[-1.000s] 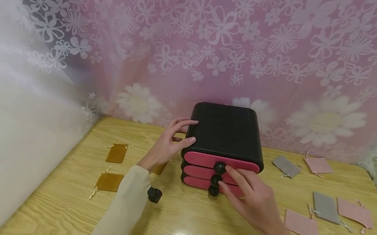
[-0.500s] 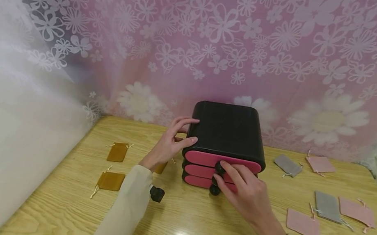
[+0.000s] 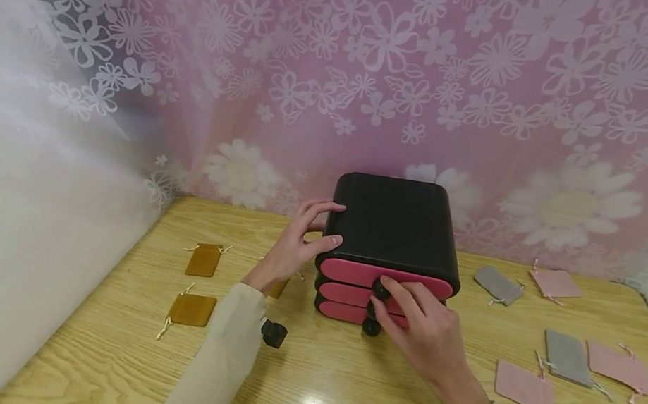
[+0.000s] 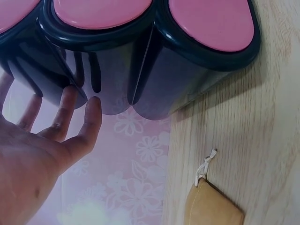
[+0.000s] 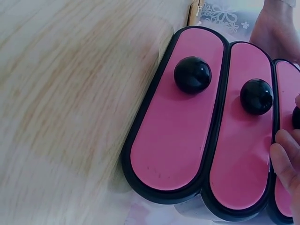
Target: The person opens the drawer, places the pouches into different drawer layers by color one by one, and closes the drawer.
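Note:
A small black drawer chest (image 3: 398, 218) with three pink drawer fronts (image 3: 347, 271) stands on the table against the back curtain. All three drawers look pushed in, each with a round black knob. My right hand (image 3: 431, 331) pinches the top knob (image 3: 380, 289) between thumb and forefinger. The middle knob (image 5: 256, 96) and bottom knob (image 5: 192, 75) show plainly in the right wrist view. At the chest's left upper edge rests my left hand (image 3: 291, 246), thumb on the front corner and fingertips on the top. In the left wrist view its fingers (image 4: 89, 124) lie spread near the glossy side.
Left of the chest lie brown drawstring pouches (image 3: 192, 309), one partly behind my left forearm. Grey pouches (image 3: 568, 357) and pink pouches (image 3: 526, 386) are spread over the right side of the wooden table (image 3: 141, 371). A flowered curtain (image 3: 382, 83) hangs close behind.
My right hand has moved slightly left, and its thumb and forefinger have closed on the top knob. The left hand keeps its place on the chest. The drawers look unmoved.

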Demonstrator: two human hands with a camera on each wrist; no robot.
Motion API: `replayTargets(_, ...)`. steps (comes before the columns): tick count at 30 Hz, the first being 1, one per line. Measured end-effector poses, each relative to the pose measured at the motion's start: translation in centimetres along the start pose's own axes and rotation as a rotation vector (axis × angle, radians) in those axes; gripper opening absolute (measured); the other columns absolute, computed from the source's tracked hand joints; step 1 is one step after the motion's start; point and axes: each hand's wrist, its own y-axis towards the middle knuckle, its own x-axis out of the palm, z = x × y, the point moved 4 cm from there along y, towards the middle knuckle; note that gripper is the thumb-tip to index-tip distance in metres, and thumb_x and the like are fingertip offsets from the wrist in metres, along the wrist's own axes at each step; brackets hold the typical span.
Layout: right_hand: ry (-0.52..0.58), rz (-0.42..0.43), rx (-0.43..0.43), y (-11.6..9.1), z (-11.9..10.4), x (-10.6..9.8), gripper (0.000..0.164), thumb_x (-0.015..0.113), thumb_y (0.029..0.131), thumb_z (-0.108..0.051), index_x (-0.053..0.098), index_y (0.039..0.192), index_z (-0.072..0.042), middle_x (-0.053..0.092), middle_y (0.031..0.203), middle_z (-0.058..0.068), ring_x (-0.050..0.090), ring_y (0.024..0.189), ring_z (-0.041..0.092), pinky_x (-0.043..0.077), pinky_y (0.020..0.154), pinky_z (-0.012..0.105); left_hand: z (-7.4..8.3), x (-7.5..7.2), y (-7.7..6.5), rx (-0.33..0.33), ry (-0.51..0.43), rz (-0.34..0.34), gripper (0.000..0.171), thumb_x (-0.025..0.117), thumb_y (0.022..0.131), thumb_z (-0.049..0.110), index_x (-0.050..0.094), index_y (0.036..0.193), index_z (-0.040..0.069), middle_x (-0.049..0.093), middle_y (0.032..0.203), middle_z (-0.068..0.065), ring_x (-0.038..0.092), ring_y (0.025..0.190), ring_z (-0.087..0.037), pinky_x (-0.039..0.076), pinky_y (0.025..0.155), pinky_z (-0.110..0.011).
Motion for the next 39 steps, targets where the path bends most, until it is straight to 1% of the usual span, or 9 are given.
replayTargets(8,0.020,0.053,-0.018,-0.3,-0.4,-0.2,0.036,0.060,0.103,-0.034,0.075,0.109,-0.002,0.071,0.085,0.009,0.065,0.060,0.016,0.050,0.047,0.026,-0.1,0.1,0.0,0.000,0.004,0.008,0.047,0.060,0.100,0.030,0.052,0.146,0.031,0.030,0.159,-0.001,0.052,0.130,-0.041,0.049,0.106,-0.055)
replayTargets(14,0.035,0.061,-0.028,-0.5,-0.8,-0.3,0.035,0.062,0.102,-0.033,0.075,0.110,-0.002,0.071,0.085,0.008,0.062,0.057,0.013,0.047,0.046,0.022,-0.2,0.0,-0.1,-0.013,0.012,0.013,0.047,0.060,0.099,0.033,0.051,0.146,0.032,0.030,0.159,0.000,0.052,0.131,-0.040,0.049,0.107,-0.055)
replayTargets(20,0.048,0.065,-0.026,-0.7,-1.0,-0.5,0.035,0.061,0.102,-0.034,0.076,0.110,-0.002,0.070,0.085,0.008,0.062,0.057,0.012,0.046,0.045,0.020,-0.2,0.0,0.0,-0.013,-0.007,0.002,0.048,0.061,0.100,0.029,0.051,0.146,0.031,0.029,0.158,0.000,0.050,0.132,-0.042,0.046,0.108,-0.059)
replayTargets(26,0.046,0.079,-0.029,-1.0,-1.2,-0.7,0.037,0.061,0.103,-0.035,0.076,0.110,-0.003,0.070,0.083,0.008,0.062,0.056,0.013,0.047,0.046,0.021,-0.1,0.1,0.1,-0.006,0.002,-0.009,0.051,0.061,0.099,0.029,0.050,0.149,0.031,0.029,0.159,-0.001,0.051,0.131,-0.041,0.046,0.107,-0.060)
replayTargets(34,0.056,0.106,-0.064,-1.0,-1.5,-1.0,0.038,0.060,0.103,-0.034,0.076,0.108,0.000,0.070,0.083,0.009,0.059,0.055,0.012,0.047,0.046,0.021,-0.1,0.0,0.1,-0.020,0.002,-0.007,0.050,0.061,0.099,0.031,0.050,0.148,0.035,0.029,0.157,0.000,0.051,0.130,-0.039,0.049,0.105,-0.058)
replayTargets(39,0.060,0.108,-0.069,-1.1,-1.7,-1.2,0.038,0.060,0.103,-0.034,0.076,0.108,0.000,0.069,0.082,0.009,0.060,0.056,0.012,0.048,0.046,0.021,-0.2,0.0,0.1,-0.014,0.011,-0.010,0.051,0.061,0.099,0.030,0.050,0.149,0.034,0.029,0.158,-0.001,0.051,0.131,-0.039,0.048,0.106,-0.057)
